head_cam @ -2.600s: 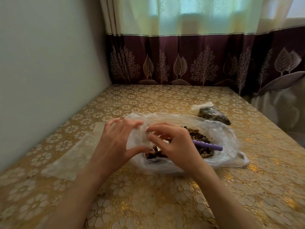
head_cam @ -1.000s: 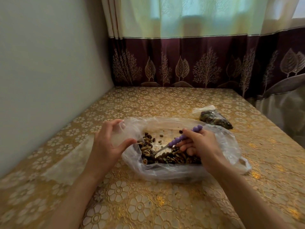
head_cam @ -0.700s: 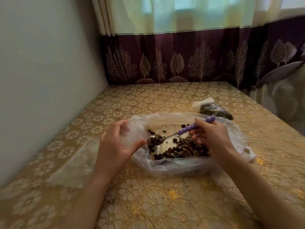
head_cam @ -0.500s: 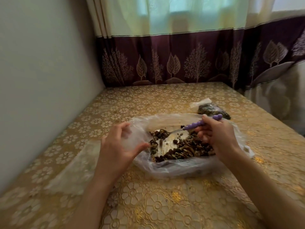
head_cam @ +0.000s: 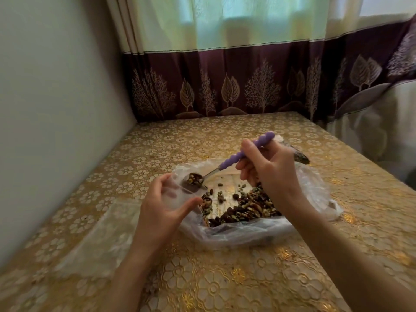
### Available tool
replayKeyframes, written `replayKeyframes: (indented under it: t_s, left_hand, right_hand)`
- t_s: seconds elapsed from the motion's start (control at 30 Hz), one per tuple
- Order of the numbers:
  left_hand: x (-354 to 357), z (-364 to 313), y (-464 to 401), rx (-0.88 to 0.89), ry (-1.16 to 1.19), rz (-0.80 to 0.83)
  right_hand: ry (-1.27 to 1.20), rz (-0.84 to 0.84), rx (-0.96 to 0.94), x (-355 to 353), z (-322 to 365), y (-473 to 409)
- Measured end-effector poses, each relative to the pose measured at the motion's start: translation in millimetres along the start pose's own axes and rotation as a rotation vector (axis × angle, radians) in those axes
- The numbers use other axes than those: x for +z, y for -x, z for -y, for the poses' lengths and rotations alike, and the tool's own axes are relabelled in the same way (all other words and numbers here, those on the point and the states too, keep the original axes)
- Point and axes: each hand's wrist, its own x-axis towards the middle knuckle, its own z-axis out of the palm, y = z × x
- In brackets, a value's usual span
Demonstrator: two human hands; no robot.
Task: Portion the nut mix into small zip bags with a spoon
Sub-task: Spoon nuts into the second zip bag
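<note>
A large clear plastic bag (head_cam: 247,230) lies open on the table with the nut mix (head_cam: 245,208) heaped inside. My left hand (head_cam: 162,210) holds a small clear zip bag (head_cam: 177,190) open at the big bag's left edge, thumb and fingers pinching its mouth. My right hand (head_cam: 267,170) grips the purple beaded handle of a spoon (head_cam: 238,156). The spoon's metal bowl, loaded with nuts, sits at the mouth of the small bag. A filled small bag (head_cam: 299,155) lies behind my right hand, mostly hidden.
Flat clear bags (head_cam: 99,242) lie on the gold flower-patterned tablecloth (head_cam: 225,284) at the left. A wall runs along the table's left side. A maroon and cream curtain (head_cam: 225,86) hangs behind the far edge, and the table's right edge drops off.
My right hand picked up the spoon, scooped nuts from the heap and carried the loaded spoon up and left to the small bag's mouth. My left hand kept holding the small bag.
</note>
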Motion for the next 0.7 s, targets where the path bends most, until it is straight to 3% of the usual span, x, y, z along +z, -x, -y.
replayKeyframes:
  t_s: [0.2, 0.43, 0.7]
  left_hand:
    - [-4.4, 4.5, -1.5, -0.071, 0.117, -0.065]
    - [-8.2, 2.9, 1.0, -0.071, 0.145, -0.155]
    - [-11.9, 2.2, 2.8, -0.059, 0.093, -0.175]
  right_hand:
    - [-0.057, 0.200, -0.141, 8.9, -2.6, 3.7]
    - [-0.132, -0.058, -0.022, -19.0, -13.8, -1.3]
    - [0.232, -0.075, 0.010, -32.4, -34.2, 10.6]
